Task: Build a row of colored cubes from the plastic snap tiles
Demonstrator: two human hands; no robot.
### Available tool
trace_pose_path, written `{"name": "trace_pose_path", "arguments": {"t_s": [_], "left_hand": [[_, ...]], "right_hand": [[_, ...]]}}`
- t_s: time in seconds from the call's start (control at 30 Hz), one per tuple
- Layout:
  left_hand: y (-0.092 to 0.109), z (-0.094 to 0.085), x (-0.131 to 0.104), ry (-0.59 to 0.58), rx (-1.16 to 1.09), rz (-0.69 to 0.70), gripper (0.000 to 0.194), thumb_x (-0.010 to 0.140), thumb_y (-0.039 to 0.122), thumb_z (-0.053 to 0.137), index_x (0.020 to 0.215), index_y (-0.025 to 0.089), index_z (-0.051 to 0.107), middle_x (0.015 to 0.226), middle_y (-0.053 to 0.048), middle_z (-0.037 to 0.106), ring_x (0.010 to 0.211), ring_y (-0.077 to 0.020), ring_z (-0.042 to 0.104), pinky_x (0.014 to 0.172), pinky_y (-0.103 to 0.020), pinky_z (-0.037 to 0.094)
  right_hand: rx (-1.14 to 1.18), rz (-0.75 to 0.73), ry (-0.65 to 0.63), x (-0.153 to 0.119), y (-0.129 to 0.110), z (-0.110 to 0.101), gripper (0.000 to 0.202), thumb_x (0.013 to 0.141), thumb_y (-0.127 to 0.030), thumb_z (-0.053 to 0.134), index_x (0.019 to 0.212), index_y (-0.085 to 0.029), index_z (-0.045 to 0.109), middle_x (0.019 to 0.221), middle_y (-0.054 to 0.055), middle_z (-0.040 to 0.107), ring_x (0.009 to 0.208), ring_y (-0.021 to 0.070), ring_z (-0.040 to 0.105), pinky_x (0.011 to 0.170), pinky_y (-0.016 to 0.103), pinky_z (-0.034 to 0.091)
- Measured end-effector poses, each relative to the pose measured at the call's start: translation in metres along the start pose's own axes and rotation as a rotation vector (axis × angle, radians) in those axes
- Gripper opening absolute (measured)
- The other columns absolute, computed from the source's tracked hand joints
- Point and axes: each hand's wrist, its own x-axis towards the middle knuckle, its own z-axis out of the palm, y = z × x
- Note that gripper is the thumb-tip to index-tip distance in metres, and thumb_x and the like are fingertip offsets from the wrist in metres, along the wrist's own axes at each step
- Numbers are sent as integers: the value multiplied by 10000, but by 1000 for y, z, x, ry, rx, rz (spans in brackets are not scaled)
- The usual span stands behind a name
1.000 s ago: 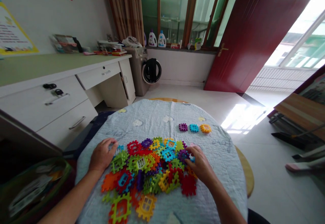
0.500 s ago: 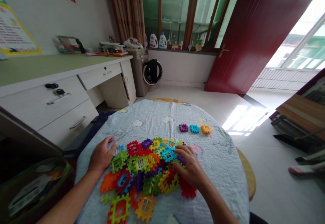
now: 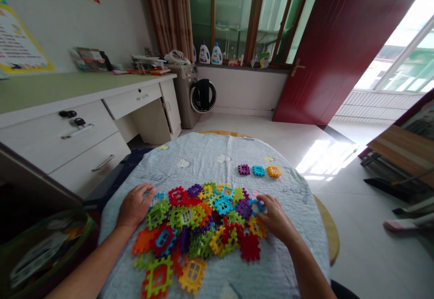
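A pile of colourful plastic interlocking blocks (image 3: 186, 217), many with window-like grids, lies on the cloth-covered table. At its left edge rests my left hand (image 3: 134, 206), fingers loosely curved and apart, beside a blue block (image 3: 158, 198) and a green block (image 3: 158, 214). My right hand (image 3: 277, 220) is at the pile's right edge. Its thumb and forefinger are apart by the rim of another blue block (image 3: 256, 206); whether they touch it I cannot tell. Close by lie a purple block (image 3: 243, 208), a yellow block (image 3: 257, 227) and a red block (image 3: 250, 246).
Beyond the pile, a purple block (image 3: 243, 169), a blue block (image 3: 258, 170) and a yellow block (image 3: 274, 171) form a row on the tablecloth (image 3: 203, 154). A green-rimmed basket (image 3: 90, 226) stands left of the table. Behind are a desk (image 3: 84, 86) and washing machine (image 3: 190, 95).
My right hand has moved right, off the pile's middle to its right edge, uncovering purple, yellow and blue blocks. My left hand has barely moved.
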Motion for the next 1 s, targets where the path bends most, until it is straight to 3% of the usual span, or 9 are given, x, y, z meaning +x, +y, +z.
{"name": "trace_pose_path", "arguments": {"t_s": [0.17, 0.27, 0.37, 0.43, 0.5, 0.57, 0.67, 0.73, 1.0], "left_hand": [[1, -1, 1, -19, 9, 7, 455, 825, 539, 390, 886, 170, 648, 1050, -142, 702, 1043, -281, 634, 989, -405, 467], [1, -1, 1, -11, 12, 9, 446, 825, 534, 390, 884, 173, 645, 1039, -140, 702, 1039, -279, 634, 988, -405, 467], [1, -1, 1, -2, 13, 17, 423, 822, 525, 397, 871, 184, 642, 1025, -131, 707, 1024, -272, 639, 977, -396, 474], [0, 0, 1, 4, 15, 22, 411, 816, 523, 406, 862, 190, 642, 1019, -127, 710, 1017, -272, 643, 970, -396, 479], [0, 0, 0, 11, 15, 26, 408, 814, 522, 411, 858, 191, 644, 1020, -126, 710, 1017, -274, 645, 972, -401, 479], [0, 0, 0, 14, 13, 25, 410, 812, 520, 411, 859, 189, 647, 1019, -126, 710, 1018, -276, 646, 972, -403, 480], [1, -1, 0, 13, 11, 22, 411, 812, 519, 411, 859, 188, 649, 1018, -124, 710, 1018, -276, 647, 971, -397, 482], [2, -2, 0, 12, 9, 22, 412, 809, 521, 415, 854, 187, 651, 1025, -125, 711, 1023, -276, 646, 972, -398, 481], [4, -3, 0, 5, -3, 12, 401, 802, 519, 428, 845, 188, 649, 1027, -128, 710, 1021, -267, 645, 980, -382, 475]], "right_hand": [[-15, 14, 36, 3, -10, 6, 485, 622, -143, 629, 1103, -189, 655, 1062, 85, 616, 1032, 244, 581, 930, 346, 441], [15, 29, 99, 6, -13, 4, 289, 680, -160, 592, 960, -193, 658, 915, 48, 584, 868, 201, 590, 808, 310, 467], [21, 21, 250, 8, -13, -3, 138, 777, -171, 510, 856, -198, 621, 859, 41, 558, 802, 188, 565, 764, 307, 459], [-8, 6, 377, 9, -11, -6, 154, 812, -166, 472, 866, -197, 613, 876, 56, 554, 847, 203, 552, 801, 327, 453], [-50, -8, 425, 8, -10, -6, 184, 815, -149, 461, 893, -194, 621, 914, 75, 558, 909, 221, 540, 854, 350, 445], [-81, -35, 318, 4, -10, -4, 234, 781, -113, 467, 917, -194, 638, 945, 82, 573, 943, 224, 537, 885, 353, 439], [-109, -68, 55, -2, -12, -1, 336, 715, -76, 480, 971, -193, 665, 966, 74, 605, 942, 211, 552, 888, 330, 439], [-125, -76, -33, -5, -14, 0, 373, 705, -88, 494, 1018, -183, 673, 987, 74, 621, 956, 208, 558, 897, 322, 434], [-90, -36, -18, -1, -14, -1, 313, 750, -119, 475, 957, -188, 700, 968, 71, 645, 948, 205, 586, 908, 328, 439]]}}
